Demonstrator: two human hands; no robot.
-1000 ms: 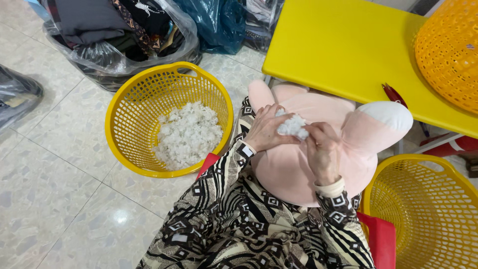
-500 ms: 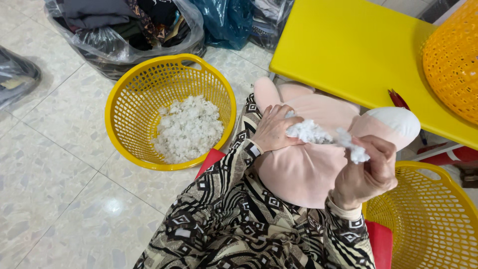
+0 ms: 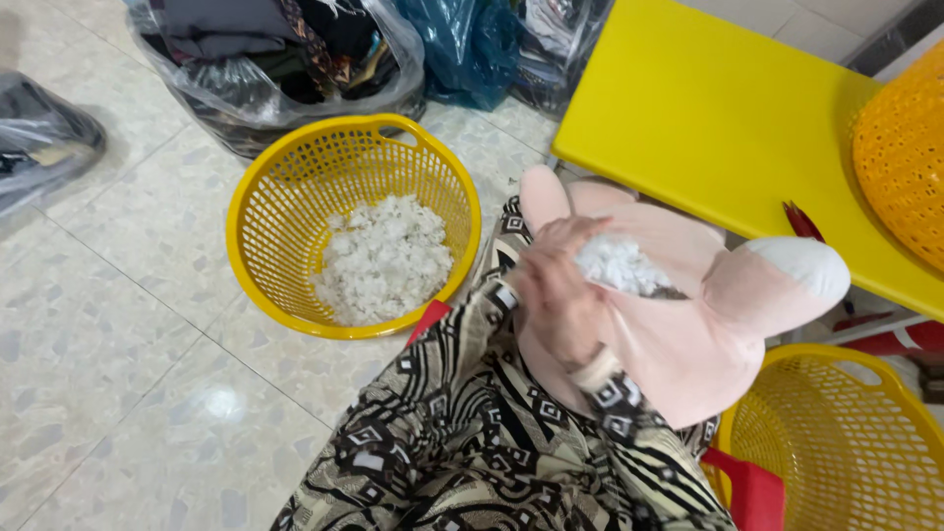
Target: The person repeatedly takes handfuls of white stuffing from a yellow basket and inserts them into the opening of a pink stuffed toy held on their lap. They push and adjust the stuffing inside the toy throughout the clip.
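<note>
Fingers: one hand, which one I cannot tell, grips white stuffing, centre frame.
Done: stuffing heap in yellow basket.
Left: pink plush toy looks still partly filled.

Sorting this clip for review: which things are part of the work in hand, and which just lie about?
In use: pink plush toy, white stuffing, yellow basket of stuffing, hand.
Lying about: yellow table, orange basket, bags of clothes, empty yellow basket.
</note>
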